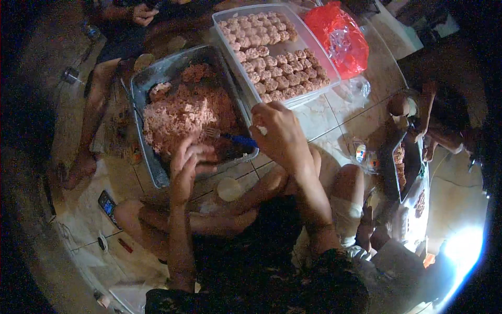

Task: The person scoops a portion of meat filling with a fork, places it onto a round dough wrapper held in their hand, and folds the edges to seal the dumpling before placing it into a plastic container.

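My left hand (188,165) hovers over the near edge of a dark tub (159,182), its fingers apart and slightly blurred, holding nothing. In the tub lies a large heap of pinkish minced mixture (184,114). A fork (235,139) with a blue handle lies over the tub's near right side, its tines towards the mixture. My right hand (274,131) is between the tub and a clear plastic container (334,83), fingers curled, with a small pale bit at the fingertips; whether it holds this or the fork's handle is unclear. Rows of shaped pinkish lumps (282,70) sit in the container.
A red plastic bag (337,39) lies beyond the container. A phone (109,208) and a small red object (125,245) lie on the tiled floor at left. Other people sit at the top left and on the right, near another tray (398,168). A bright lamp (464,243) glares at lower right.
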`<state>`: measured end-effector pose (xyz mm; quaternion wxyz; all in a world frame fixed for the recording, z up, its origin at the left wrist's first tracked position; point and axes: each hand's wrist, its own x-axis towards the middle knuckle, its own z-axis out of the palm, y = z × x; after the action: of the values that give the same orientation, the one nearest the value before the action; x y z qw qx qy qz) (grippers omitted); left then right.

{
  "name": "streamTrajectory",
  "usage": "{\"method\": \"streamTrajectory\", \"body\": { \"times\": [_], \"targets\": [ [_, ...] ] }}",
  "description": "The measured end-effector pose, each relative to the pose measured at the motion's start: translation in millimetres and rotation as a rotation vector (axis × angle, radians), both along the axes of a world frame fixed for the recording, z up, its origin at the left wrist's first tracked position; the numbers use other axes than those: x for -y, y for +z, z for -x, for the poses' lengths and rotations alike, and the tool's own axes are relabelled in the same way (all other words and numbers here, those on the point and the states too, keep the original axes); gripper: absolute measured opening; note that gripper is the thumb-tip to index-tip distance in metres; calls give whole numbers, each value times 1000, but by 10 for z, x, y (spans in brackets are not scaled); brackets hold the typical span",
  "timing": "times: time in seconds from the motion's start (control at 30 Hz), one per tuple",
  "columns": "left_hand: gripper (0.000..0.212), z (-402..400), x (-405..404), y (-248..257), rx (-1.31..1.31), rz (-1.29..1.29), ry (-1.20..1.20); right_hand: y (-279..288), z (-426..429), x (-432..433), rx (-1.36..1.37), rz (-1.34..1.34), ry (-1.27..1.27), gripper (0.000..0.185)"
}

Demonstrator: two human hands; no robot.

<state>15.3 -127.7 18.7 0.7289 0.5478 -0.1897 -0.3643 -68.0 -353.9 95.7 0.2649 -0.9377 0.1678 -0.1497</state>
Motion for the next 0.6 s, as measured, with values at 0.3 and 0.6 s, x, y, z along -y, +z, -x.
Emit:
{"method": "streamTrajectory", "body": {
  "times": [0.3, 0.6],
  "targets": [
    [44, 510, -367, -433, -237, -139, -176, -64, -1151, 1907, 9, 323, 156, 22],
    [40, 681, -418, -664, 60, -582, -295, -909, -1762, 2400, -355, 477, 246, 40]
  ]
}}
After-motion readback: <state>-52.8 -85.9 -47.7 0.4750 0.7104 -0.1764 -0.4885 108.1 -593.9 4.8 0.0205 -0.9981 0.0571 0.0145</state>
